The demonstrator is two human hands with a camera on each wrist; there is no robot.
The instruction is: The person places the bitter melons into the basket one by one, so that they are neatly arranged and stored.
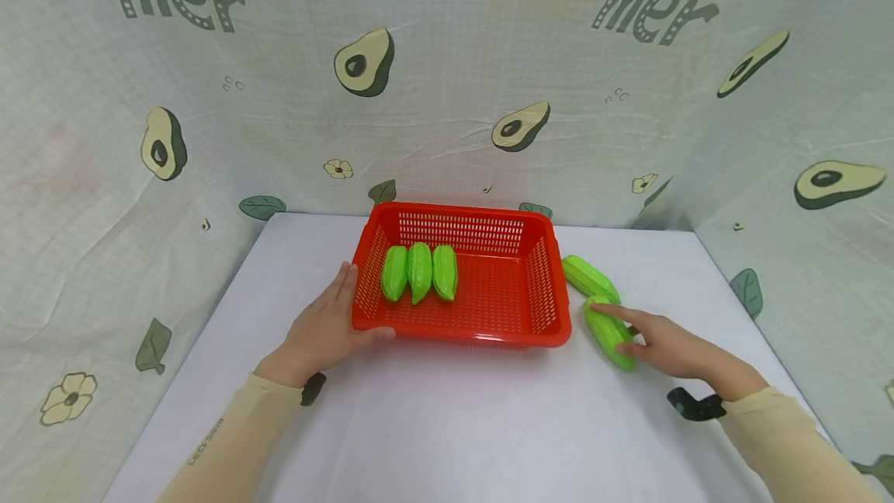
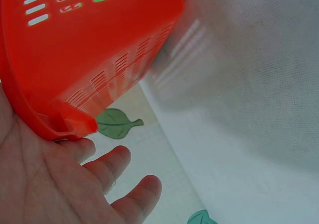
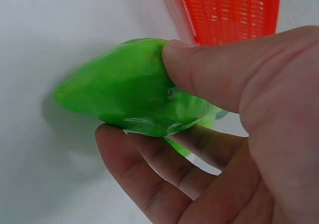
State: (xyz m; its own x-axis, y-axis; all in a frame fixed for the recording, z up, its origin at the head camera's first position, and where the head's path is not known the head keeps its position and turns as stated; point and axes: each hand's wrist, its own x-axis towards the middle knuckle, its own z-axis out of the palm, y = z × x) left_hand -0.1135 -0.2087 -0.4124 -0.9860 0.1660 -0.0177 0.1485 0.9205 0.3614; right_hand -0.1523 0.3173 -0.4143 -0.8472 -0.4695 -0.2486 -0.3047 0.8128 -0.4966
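A red basket [image 1: 454, 332] stands on the white table with three green ridged vegetables [image 1: 420, 272] side by side in its left part. My left hand [image 1: 324, 332] rests against the basket's left front corner, fingers along the left side and thumb at the front rim; the left wrist view shows the palm [image 2: 40, 179] by the rim [image 2: 25, 104]. To the basket's right, my right hand [image 1: 673, 348] holds a green vegetable [image 1: 606, 332] between thumb and fingers. In the right wrist view that vegetable [image 3: 114, 87] is pinched by the hand [image 3: 239, 134]. Another vegetable [image 1: 590, 278] lies just behind it.
The white table [image 1: 447, 433] extends in front of the basket. Behind and at both sides hangs a pale cloth [image 1: 440, 60] printed with avocados, leaves and flowers. The basket's right side [image 3: 229, 15] shows near the right hand in the right wrist view.
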